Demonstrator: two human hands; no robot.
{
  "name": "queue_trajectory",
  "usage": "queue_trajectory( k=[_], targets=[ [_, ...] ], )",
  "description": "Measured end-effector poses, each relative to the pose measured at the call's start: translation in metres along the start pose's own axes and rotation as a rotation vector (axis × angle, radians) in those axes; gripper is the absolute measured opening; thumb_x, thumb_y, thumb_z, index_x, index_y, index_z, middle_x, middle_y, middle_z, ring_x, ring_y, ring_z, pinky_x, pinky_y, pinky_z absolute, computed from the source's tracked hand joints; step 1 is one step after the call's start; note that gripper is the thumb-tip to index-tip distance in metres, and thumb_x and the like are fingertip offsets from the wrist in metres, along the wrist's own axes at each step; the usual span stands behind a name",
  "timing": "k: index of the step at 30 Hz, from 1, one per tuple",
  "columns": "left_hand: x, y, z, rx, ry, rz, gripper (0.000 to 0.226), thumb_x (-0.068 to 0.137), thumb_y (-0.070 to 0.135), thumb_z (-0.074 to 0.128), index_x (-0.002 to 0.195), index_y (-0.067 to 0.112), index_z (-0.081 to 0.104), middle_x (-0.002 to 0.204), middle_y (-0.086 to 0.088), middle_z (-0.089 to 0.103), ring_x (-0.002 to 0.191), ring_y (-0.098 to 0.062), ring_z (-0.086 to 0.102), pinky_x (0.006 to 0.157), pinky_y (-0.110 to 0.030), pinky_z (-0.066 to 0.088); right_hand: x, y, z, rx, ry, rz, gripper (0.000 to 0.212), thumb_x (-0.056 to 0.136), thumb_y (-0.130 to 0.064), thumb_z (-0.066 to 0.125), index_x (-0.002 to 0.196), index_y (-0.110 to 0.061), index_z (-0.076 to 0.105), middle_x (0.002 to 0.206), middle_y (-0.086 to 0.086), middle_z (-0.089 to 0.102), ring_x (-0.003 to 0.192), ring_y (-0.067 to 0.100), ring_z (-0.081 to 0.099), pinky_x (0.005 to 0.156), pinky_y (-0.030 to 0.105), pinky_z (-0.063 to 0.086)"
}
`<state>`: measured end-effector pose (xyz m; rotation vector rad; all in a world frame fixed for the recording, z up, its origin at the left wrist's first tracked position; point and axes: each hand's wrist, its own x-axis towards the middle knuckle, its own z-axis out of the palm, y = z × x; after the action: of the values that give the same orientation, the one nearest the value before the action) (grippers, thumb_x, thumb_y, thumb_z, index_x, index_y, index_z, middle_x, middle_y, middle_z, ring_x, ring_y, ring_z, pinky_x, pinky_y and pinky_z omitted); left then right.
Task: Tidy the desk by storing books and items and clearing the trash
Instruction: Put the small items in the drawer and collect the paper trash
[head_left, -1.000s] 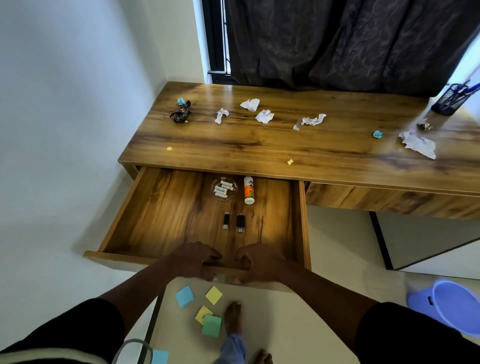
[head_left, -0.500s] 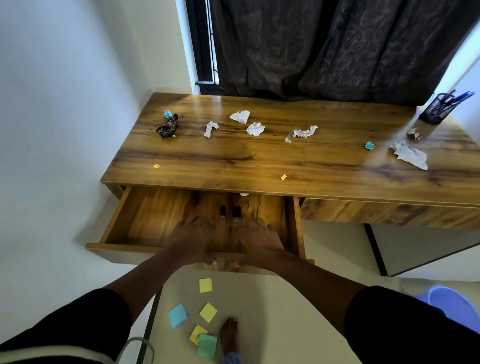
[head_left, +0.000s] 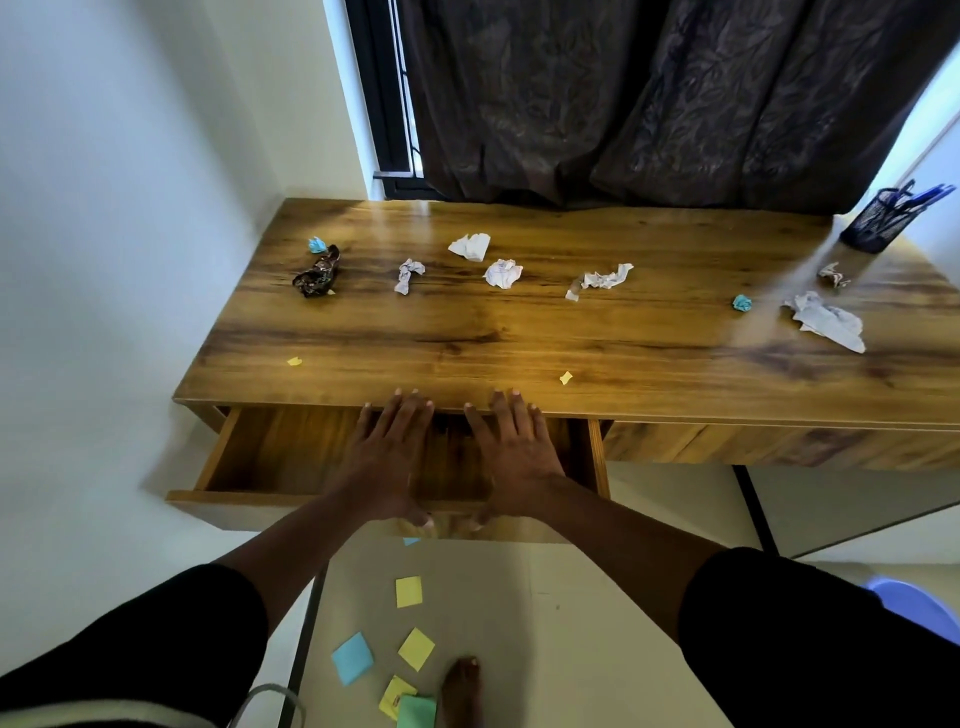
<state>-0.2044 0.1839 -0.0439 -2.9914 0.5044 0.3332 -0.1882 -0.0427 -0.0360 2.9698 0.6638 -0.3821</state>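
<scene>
Wooden drawer (head_left: 291, 457) under the tabletop's (head_left: 519, 338) left part, partly pulled out; inside largely hidden by the hands. Left hand (head_left: 387, 457) and right hand (head_left: 511, 452) side by side over the drawer, fingers straight and spread, tips reaching the tabletop's front edge, thumbs down at the drawer's front panel. Neither hand holds anything.

On the tabletop: white crumpled papers (head_left: 503, 273) scattered along the back half, a larger one (head_left: 826, 321) near the right end. Dark wrapper (head_left: 317, 273) at back left, a small blue scrap (head_left: 317, 244) just beside it. Another blue scrap (head_left: 742, 302) to the right. Two tiny yellow bits (head_left: 565, 378) near the front edge. Mesh pen holder (head_left: 875, 221) with pens, far right corner.

Floor below: yellow, blue and green sticky notes (head_left: 409, 591) lying loose, a bare foot (head_left: 461, 691) beside them. Dark curtain (head_left: 649, 93) behind the tabletop.
</scene>
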Motion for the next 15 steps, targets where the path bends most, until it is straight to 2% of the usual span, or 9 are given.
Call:
queue_trajectory(
  k=[3,7,11,15],
  targets=[
    [0.016,-0.004,-0.005,0.042,-0.041,-0.013,0.164,0.041,0.099,0.060,0.161,0.016,-0.016,0.168,-0.013,-0.023,0.153,-0.036,-0.023,0.120,-0.068,-0.001,0.015,0.006,-0.007,-0.039,-0.040,-0.005,0.164,0.047,-0.085,0.079,0.157,-0.024,-0.026,0.162,0.024,-0.032,0.149,0.049,-0.025,0.122,0.065,-0.002],
    [0.032,-0.009,-0.012,0.043,-0.057,-0.001,0.165,0.042,0.097,0.064,0.158,0.019,-0.024,0.164,-0.015,-0.032,0.150,-0.036,-0.031,0.121,-0.065,-0.007,0.032,0.013,-0.014,-0.061,-0.080,-0.025,0.166,0.044,-0.087,0.078,0.156,-0.026,-0.028,0.160,0.023,-0.035,0.148,0.050,-0.028,0.119,0.070,-0.003],
    [0.044,-0.013,-0.015,0.005,-0.063,0.009,0.165,0.044,0.094,0.068,0.155,0.022,-0.030,0.164,-0.017,-0.032,0.152,-0.041,-0.024,0.124,-0.062,-0.001,0.044,0.020,-0.016,-0.054,-0.110,-0.007,0.163,0.043,-0.089,0.076,0.158,-0.029,-0.023,0.163,0.021,-0.030,0.149,0.052,-0.022,0.118,0.072,0.002],
    [0.048,-0.014,-0.017,0.016,-0.049,0.017,0.158,0.050,0.089,0.072,0.158,0.024,-0.021,0.166,-0.019,-0.021,0.154,-0.044,-0.011,0.124,-0.061,0.008,0.050,0.022,-0.017,-0.079,-0.084,-0.004,0.154,0.045,-0.089,0.076,0.159,-0.033,-0.011,0.168,0.019,-0.015,0.152,0.052,-0.008,0.118,0.069,0.013]
  ],
)
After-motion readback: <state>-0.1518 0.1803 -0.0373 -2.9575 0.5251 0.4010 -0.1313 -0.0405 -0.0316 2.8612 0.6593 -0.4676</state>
